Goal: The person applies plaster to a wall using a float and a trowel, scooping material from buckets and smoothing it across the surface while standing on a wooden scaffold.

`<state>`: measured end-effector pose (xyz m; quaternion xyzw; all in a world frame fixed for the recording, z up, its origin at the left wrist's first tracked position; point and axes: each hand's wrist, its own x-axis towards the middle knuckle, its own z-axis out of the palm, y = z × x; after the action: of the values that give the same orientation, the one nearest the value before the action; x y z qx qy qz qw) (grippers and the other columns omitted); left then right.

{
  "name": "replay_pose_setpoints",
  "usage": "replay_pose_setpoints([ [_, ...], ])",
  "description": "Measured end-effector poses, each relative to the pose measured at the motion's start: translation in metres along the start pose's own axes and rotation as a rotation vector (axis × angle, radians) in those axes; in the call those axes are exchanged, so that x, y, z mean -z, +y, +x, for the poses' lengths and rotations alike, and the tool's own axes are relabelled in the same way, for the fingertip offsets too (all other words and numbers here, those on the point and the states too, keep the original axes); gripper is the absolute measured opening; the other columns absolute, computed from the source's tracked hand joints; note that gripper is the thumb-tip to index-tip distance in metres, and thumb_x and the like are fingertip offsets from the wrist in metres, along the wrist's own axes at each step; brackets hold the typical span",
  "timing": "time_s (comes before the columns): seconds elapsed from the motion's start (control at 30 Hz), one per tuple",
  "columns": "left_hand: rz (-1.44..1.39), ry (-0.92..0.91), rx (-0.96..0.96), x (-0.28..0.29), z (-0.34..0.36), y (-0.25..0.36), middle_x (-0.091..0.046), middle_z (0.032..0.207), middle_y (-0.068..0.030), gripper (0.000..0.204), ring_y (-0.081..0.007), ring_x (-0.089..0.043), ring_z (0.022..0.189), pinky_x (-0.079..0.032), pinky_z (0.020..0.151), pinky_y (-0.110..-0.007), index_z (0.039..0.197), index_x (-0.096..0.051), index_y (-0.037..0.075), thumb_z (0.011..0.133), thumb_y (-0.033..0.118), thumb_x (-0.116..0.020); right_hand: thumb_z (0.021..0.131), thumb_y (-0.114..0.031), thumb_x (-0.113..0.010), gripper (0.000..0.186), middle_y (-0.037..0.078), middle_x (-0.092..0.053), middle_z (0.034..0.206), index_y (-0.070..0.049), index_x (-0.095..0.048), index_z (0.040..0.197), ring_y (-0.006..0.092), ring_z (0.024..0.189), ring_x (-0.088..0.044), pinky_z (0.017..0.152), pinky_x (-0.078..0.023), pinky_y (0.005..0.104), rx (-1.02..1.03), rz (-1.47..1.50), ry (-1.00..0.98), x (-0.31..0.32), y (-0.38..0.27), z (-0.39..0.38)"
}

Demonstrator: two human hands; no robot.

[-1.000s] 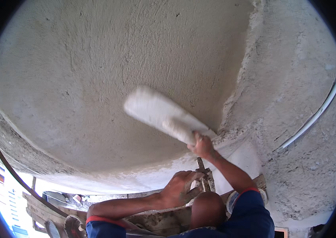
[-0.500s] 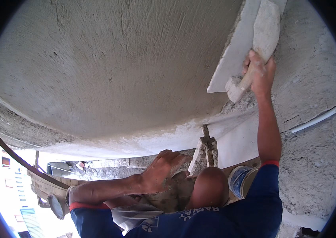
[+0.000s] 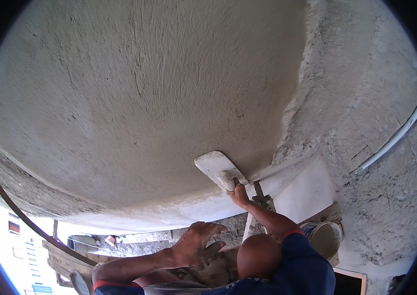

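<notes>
The head view has the right grip (image 3: 239, 193) closed round the trowel's handle (image 3: 225, 180), hiding part of it. The pale trowel (image 3: 212, 164) sits over the grey plaster's (image 3: 169, 108) lower edge, long axis slanting, free end pointing upper left. Right forearm angles up-left; left grip (image 3: 196, 242) hangs half-curled, fingers apart, visibly holding nothing.

- The right arm (image 3: 273, 220) reaches inward and up, slanting left.
- The right hand (image 3: 239, 194), higher in view than the other, is closed, its fingers curled in a grip.
- The left arm (image 3: 137, 263) is bent, its forearm lying nearly level across the lower left.
- The left hand (image 3: 193, 244) hangs loose, fingers parted, slightly bent and pointing right.
</notes>
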<state>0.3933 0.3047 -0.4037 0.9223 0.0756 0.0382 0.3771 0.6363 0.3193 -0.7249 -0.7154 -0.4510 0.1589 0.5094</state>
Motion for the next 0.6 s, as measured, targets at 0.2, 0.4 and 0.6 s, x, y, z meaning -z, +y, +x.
replay_pose_setpoints([
  [0.2, -0.032, 0.044, -0.046, 0.0, -0.004, 0.006, -0.062, 0.098, -0.0204, 0.041, -0.0362, -0.06, 0.092, -0.046, 0.085, -0.046, 0.122, -0.051, 0.001, 0.086, 0.014, -0.064, 0.076, -0.017, -0.074, 0.049, 0.02, -0.066, 0.096, 0.006, -0.054, 0.113, 0.0272, 0.089, -0.065, 0.079, -0.05, 0.0388, -0.04, 0.196, 0.126, 0.053, -0.037, 0.022],
  [0.4, 0.055, -0.007, -0.019, 0.002, -0.009, 0.011, -0.063, 0.101, -0.0175, 0.04, -0.0328, -0.06, 0.097, -0.046, 0.089, -0.044, 0.12, -0.053, 0.002, 0.088, 0.023, -0.065, 0.077, -0.023, -0.075, 0.041, 0.015, -0.061, 0.089, 0.005, -0.057, 0.102, 0.0227, 0.078, -0.061, 0.071, -0.05, 0.0377, 0.013, 0.219, 0.382, 0.22, -0.144, 0.091],
  [0.6, 0.026, 0.045, -0.137, 0.005, 0.0, 0.013, -0.062, 0.1, -0.0171, 0.039, -0.0336, -0.06, 0.096, -0.046, 0.087, -0.045, 0.121, -0.052, 0.003, 0.089, 0.021, -0.063, 0.082, -0.022, -0.065, 0.028, 0.004, -0.06, 0.074, 0.0, -0.056, 0.097, 0.0094, 0.06, -0.054, 0.052, -0.046, 0.0253, 0.309, 0.325, 0.328, 0.313, -0.342, 0.137],
])
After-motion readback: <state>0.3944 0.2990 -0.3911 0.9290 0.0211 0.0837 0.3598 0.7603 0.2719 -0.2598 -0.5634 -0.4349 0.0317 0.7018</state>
